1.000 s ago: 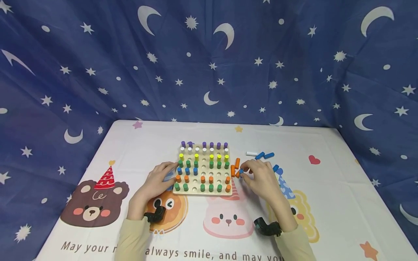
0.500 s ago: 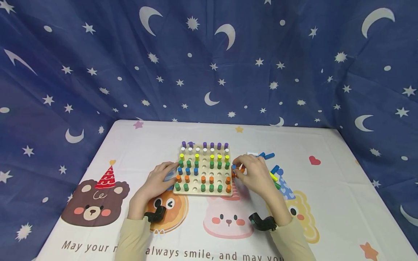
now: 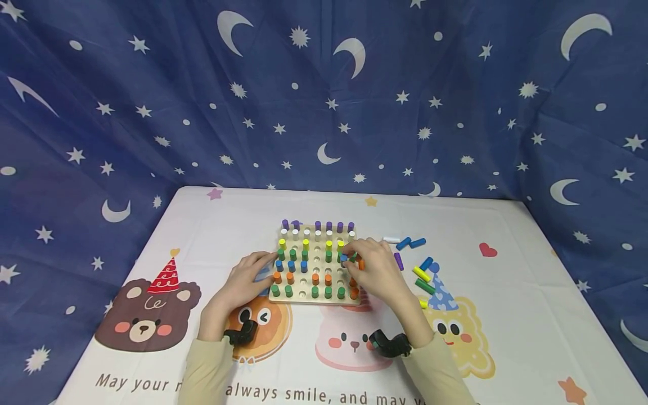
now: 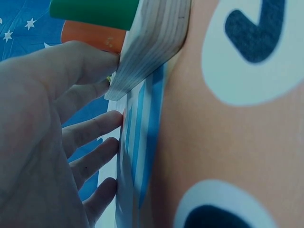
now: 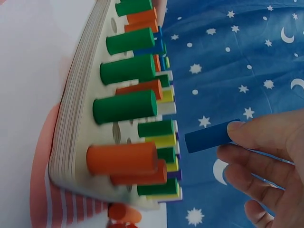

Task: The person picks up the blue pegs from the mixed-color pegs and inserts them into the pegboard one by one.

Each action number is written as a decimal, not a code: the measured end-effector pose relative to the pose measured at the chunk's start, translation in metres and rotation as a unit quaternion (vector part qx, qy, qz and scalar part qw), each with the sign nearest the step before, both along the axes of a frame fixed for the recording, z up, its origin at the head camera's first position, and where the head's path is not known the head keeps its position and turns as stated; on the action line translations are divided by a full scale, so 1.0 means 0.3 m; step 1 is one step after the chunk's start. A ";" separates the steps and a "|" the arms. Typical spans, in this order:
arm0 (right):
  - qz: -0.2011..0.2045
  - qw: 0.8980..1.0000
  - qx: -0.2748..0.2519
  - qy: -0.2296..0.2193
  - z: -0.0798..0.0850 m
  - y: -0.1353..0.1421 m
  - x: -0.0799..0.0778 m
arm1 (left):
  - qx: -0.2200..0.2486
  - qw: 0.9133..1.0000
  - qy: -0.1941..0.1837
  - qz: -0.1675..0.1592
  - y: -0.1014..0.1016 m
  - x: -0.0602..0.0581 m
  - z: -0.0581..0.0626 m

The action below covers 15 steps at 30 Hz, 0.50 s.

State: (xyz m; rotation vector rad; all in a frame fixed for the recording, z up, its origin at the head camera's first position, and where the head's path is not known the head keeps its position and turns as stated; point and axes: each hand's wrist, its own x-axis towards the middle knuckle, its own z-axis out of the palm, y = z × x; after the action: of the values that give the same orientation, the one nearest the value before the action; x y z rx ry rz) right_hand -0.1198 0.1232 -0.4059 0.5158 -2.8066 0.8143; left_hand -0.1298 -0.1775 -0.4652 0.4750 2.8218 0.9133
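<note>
A wooden pegboard (image 3: 316,259) lies on the table, with upright pegs in rows of purple, white, yellow, green, blue, orange and green from back to front. Some holes show bare, several of them in the blue row. At the board's left edge rests my left hand (image 3: 245,281); in the left wrist view its thumb (image 4: 95,59) touches the board's side and the fingers spread loosely. My right hand (image 3: 379,273) pinches a blue peg (image 5: 206,138) between thumb and fingers, held over the right part of the board. An orange peg (image 5: 121,159) stands at the near right corner.
Loose pegs lie right of the board: a white peg (image 3: 391,240), several blue ones (image 3: 417,243), a purple peg (image 3: 399,261), yellow ones (image 3: 422,274) and a green peg (image 3: 425,286). A loose orange peg (image 3: 361,264) lies close beside the board.
My right hand has carried the blue peg left, from among the loose pegs to over the board's right side, uncovering purple, yellow and green pegs. The left hand has stayed still.
</note>
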 end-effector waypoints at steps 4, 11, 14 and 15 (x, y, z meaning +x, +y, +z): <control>0.004 1.000 -0.003 0.001 0.001 -0.023 -0.009 | 0.001 1.000 0.000 0.001 0.000 -0.001 -0.002; 0.015 1.000 -0.024 -0.003 -0.007 -0.056 -0.030 | 0.006 1.000 0.001 -0.002 0.000 0.001 0.001; 0.015 1.000 -0.026 -0.009 -0.021 -0.067 -0.040 | 0.006 1.000 0.002 -0.003 -0.001 0.002 0.002; 0.015 0.999 -0.029 -0.012 -0.026 -0.070 -0.042 | 0.007 1.000 -0.002 -0.002 0.000 0.003 0.003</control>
State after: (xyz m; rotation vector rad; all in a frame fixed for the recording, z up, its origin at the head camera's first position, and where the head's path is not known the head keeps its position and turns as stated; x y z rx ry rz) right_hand -0.1325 0.1022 -0.4138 0.5429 -2.7944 0.9115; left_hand -0.1290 -0.1774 -0.4643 0.4805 2.8124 0.9337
